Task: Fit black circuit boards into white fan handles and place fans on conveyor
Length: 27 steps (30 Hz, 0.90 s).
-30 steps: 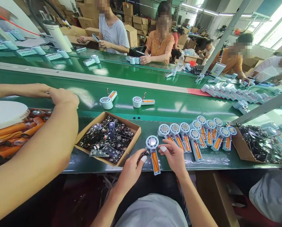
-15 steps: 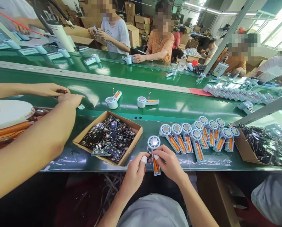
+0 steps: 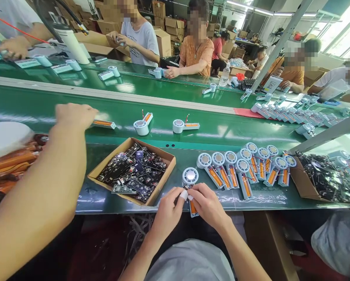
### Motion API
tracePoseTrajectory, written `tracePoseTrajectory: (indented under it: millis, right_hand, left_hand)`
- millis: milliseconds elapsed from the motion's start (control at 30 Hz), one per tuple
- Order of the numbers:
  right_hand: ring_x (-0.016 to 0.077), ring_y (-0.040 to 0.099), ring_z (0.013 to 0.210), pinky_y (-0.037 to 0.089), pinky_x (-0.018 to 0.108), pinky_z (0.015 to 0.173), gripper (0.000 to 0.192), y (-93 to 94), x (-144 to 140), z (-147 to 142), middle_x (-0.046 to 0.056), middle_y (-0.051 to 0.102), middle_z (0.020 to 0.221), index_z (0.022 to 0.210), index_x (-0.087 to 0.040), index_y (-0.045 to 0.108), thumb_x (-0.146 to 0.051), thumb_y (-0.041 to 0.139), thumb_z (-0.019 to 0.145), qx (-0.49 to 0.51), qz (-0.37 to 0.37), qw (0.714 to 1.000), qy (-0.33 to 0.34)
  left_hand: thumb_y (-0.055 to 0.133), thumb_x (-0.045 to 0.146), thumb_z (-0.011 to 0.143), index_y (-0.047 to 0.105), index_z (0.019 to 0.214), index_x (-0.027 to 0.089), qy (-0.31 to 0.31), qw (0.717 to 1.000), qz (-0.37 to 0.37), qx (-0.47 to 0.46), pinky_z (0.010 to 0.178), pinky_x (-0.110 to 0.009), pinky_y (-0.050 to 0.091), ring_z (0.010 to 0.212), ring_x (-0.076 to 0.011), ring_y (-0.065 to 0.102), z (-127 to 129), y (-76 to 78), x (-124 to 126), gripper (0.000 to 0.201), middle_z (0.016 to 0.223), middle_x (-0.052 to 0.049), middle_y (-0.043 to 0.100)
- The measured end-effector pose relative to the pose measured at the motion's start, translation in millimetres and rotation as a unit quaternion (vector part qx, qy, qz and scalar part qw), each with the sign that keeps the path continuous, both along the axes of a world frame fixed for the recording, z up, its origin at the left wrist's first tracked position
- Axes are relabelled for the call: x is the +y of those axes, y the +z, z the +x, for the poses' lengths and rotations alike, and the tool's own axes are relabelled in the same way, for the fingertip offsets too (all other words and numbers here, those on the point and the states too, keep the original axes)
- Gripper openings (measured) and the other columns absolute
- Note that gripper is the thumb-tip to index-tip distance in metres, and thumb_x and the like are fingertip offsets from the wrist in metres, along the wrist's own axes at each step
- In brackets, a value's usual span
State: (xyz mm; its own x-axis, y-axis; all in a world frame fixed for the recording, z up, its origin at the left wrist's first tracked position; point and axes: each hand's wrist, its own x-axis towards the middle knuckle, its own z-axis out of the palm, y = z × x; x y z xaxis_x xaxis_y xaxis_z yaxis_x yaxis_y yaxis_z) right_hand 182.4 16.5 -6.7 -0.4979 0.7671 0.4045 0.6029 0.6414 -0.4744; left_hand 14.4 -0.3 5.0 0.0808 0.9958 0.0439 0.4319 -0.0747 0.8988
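Note:
A light-blue handheld fan housing (image 3: 190, 176) lies at the bench's front edge, its round head away from me and its orange battery (image 3: 193, 210) showing in the open handle. Over the handle, just below the head, both hands meet. My left hand (image 3: 170, 208) is closed in a pinch on a small dark part, mostly covered by the fingers. Beside it, my right hand (image 3: 208, 203) is closed too, its fingertips pressed together near the same spot; what they grip is hidden. White covers wrap fingertips on both hands.
Left stands a cardboard tray (image 3: 163, 180) of black circuit boards. Several open fan housings (image 3: 245, 177) lie to the right, before another box (image 3: 306, 185) of dark parts. A co-worker's arm (image 3: 66, 168) reaches across from the left. Two housings sit on the green belt (image 3: 222, 125).
My fingers have drawn closer together over the housing, covering more of the dark part. The co-worker's arm at left has shifted, and a housing with an orange battery now shows beside that hand.

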Motion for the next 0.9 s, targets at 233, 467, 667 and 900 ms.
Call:
tracePoseTrajectory:
  millis: [233, 467, 667, 900]
  right_hand:
    - [0.0191, 0.052, 0.076, 0.045, 0.031, 0.069, 0.020, 5.2, 6.7, -2.0, 0.007, 0.060, 0.089, 0.097, -0.018, 0.065, -0.008, 0.048, 0.095, -0.089, 0.087, 0.991, -0.045]
    - [0.0204, 0.048, 0.074, 0.038, 0.034, 0.065, 0.014, 20.3, 11.0, -3.8, 0.005, 0.058, 0.083, 0.083, -0.018, 0.061, -0.008, 0.056, 0.091, -0.228, 0.125, 0.966, -0.016]
    - [0.0210, 0.051, 0.074, 0.040, 0.034, 0.066, 0.016, 18.1, 13.9, -4.5, 0.005, 0.061, 0.083, 0.082, -0.018, 0.061, -0.008, 0.055, 0.092, -0.224, 0.104, 0.969, -0.004]
    - [0.0179, 0.063, 0.089, 0.052, 0.028, 0.078, 0.018, 7.6, 18.2, 4.6, 0.007, 0.064, 0.102, 0.107, -0.021, 0.066, -0.018, 0.050, 0.099, 0.039, -0.074, 0.996, -0.005]
  left_hand:
    - [0.046, 0.031, 0.092, 0.058, 0.106, 0.019, 0.046, 0.998, -0.020, -0.036, 0.073, -0.030, 0.054, 0.081, -0.0195, 0.069, -0.8, -14.8, -4.1, 0.023, 0.090, -0.005, 0.072]
    - [0.047, 0.024, 0.091, 0.066, 0.110, 0.019, 0.055, 0.998, 0.007, -0.005, 0.078, -0.034, 0.058, 0.088, -0.0223, 0.073, -0.3, -21.0, -12.9, 0.027, 0.106, -0.009, 0.076]
    - [0.048, 0.018, 0.090, 0.072, 0.112, 0.019, 0.036, 0.997, 0.069, -0.003, 0.078, -0.031, 0.058, 0.083, -0.0198, 0.072, -4.1, -20.0, -12.8, 0.033, 0.111, -0.009, 0.076]
    - [0.054, 0.026, 0.089, 0.077, 0.104, 0.019, -0.027, 0.995, -0.011, -0.095, 0.060, -0.023, 0.055, 0.065, -0.0141, 0.064, -19.0, -13.8, 3.1, 0.028, 0.093, -0.006, 0.075]
